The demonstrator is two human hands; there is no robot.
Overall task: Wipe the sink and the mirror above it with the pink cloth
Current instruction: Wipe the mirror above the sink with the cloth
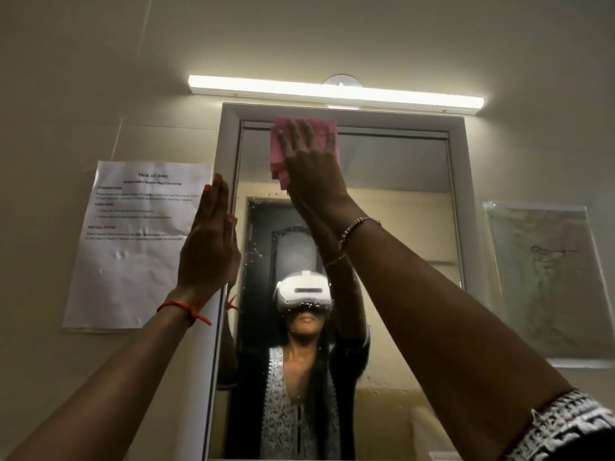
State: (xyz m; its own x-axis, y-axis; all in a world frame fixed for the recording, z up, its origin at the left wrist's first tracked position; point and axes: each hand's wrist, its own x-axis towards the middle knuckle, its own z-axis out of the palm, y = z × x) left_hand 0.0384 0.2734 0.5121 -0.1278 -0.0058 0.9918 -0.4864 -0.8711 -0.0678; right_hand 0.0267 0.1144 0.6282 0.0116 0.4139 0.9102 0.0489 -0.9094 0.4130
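- Head view looks up at the mirror (399,201), which fills the middle of the picture inside a pale frame (229,141).
- Right hand (311,161) is flat and spread, fingers pointing to 12 o'clock, palm pressing the cloth (279,151) against the glass near the mirror's top edge, toward its 11 o'clock corner.
- Cloth is pink and folded; it shows above and to the 9 o'clock side of the fingers, and a corner hangs below the hand at 7 o'clock.
- A bead bracelet (357,227) circles the right wrist; a patterned sleeve (565,427) shows at the 5 o'clock corner.
- Left hand (209,247) is open and flat, fingers together and upright, holding nothing; it lies on the frame's 9 o'clock side, fingertips near the paper.
- A red string (184,309) is tied round the left wrist.
- Water drops (256,227) speckle the glass below the cloth, mostly left of centre.
- The glass reflects the person, who wears a white headset (303,291).
- A lit lamp bar (332,93) runs above the mirror at 12 o'clock.
- A printed paper (143,241) is stuck on the wall at 9 o'clock of the mirror; its small text is too blurred to read.
- A plastic-covered sheet (549,281) hangs at 3 o'clock.
- The sink is out of view.
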